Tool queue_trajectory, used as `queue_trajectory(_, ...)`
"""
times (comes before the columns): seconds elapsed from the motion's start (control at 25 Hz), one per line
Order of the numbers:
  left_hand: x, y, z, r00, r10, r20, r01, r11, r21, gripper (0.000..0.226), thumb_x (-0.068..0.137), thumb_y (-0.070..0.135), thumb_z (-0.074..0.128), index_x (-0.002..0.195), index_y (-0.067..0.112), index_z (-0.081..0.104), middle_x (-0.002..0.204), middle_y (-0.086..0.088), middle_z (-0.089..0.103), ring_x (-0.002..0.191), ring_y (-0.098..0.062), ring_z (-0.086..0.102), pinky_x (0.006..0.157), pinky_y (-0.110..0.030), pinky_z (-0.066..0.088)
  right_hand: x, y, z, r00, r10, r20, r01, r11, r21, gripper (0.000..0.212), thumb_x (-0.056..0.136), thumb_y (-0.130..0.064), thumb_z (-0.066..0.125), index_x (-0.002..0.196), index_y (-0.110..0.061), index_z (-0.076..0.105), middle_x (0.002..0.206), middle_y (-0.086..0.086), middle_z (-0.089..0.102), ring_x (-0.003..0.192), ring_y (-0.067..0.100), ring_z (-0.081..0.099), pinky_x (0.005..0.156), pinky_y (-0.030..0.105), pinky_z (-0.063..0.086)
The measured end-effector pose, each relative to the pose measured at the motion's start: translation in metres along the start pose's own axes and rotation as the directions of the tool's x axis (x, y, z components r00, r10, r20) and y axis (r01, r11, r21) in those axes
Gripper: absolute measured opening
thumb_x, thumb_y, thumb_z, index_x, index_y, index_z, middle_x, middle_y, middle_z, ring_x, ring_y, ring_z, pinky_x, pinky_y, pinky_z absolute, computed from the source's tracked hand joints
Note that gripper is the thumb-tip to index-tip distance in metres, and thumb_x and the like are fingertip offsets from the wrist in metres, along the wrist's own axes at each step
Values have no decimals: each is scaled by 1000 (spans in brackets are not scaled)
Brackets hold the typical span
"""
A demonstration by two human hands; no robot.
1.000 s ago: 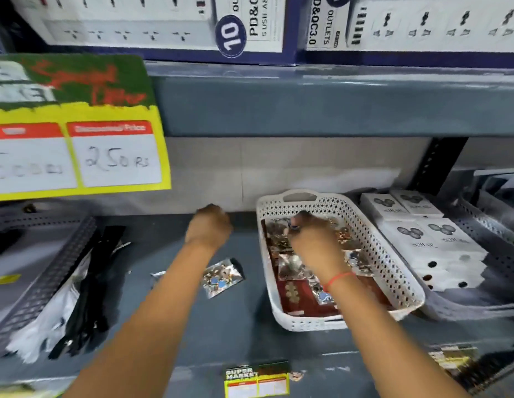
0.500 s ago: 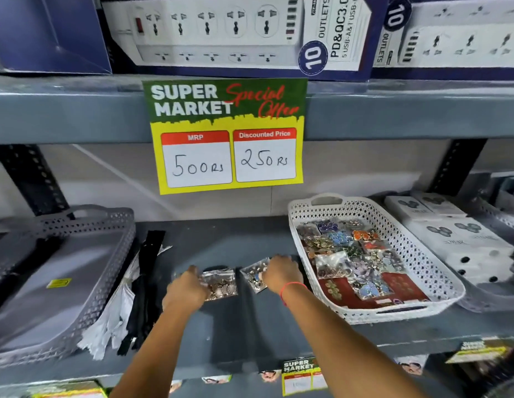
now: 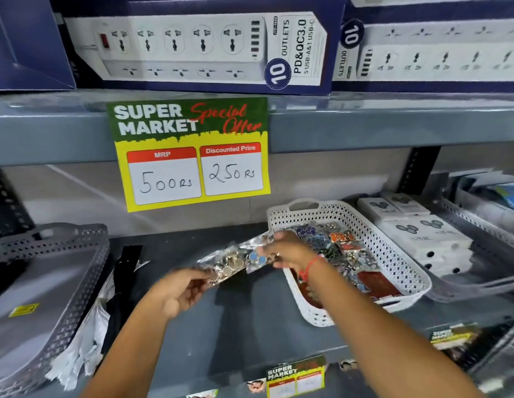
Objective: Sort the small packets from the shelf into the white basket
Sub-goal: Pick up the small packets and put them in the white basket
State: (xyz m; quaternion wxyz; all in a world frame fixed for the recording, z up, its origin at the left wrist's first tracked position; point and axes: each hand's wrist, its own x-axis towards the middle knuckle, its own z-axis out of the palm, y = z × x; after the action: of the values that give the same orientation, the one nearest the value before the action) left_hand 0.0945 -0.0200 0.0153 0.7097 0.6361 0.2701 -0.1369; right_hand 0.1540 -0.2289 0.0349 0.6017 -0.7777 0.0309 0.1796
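Half a second ago both hands were pressed down on 2 packets lying flat on the shelf; now both packets are off the shelf and in the air, carried toward the basket.

Nearest, the left hand (image 3: 178, 294) pinches the lower corner of a clear packet of gold-coloured trinkets (image 3: 227, 264), fingers closed on the plastic. Just beyond it, the right hand (image 3: 290, 251), with a red thread at the wrist, grips a second clear packet with blue pieces (image 3: 257, 255); the 2 packets overlap where the hands meet, and blur hides exactly where one ends and the other begins. Both hang above the bare grey shelf (image 3: 221, 320), just beside the left rim of the white basket (image 3: 399, 254), which sits toward the shelf's right side and already holds a heap of similar packets.

The step in hand looks like the carry: packets picked up, not yet dropped. The next move probably calls for swinging both over the left rim and letting go above the heap, high enough that the floppy plastic does not snag on the wall.

Further left, a grey tray (image 3: 63, 245) sits at the shelf's left end. Behind, a yellow price sign (image 3: 192, 153) hangs from the upper shelf edge, reading 500 and 250.
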Motion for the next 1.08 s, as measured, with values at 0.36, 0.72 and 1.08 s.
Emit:
queue_trajectory(0.36,-15,19,173,972,84,219,-176,879,443,29,84,-9,56,62,9,51,51,-5,59,32,-3,52,27,-8,39,-30,47,-193,916,136,-376,-233,946,-226,29,77,6,70,102,0,57,103,17,57,93,27,57,69,29,49)
queue_trajectory(0.72,12,2,225,987,150,66,-131,483,865,50,83,-12,55,131,-8,45,128,-18,61,97,-26,71,73,-35,61,-3,88,-195,924,83,-373,-352,565,-746,44,85,0,60,128,3,48,128,20,58,117,30,57,97,33,50)
queue_trajectory(1.08,6,18,212,928,358,104,-175,171,970,39,79,-7,55,117,0,59,117,-17,67,104,-29,66,79,-33,56,-16,35,-193,927,-140,-347,-288,327,-900,24,94,-4,44,112,-2,59,112,14,67,100,29,66,86,38,56)
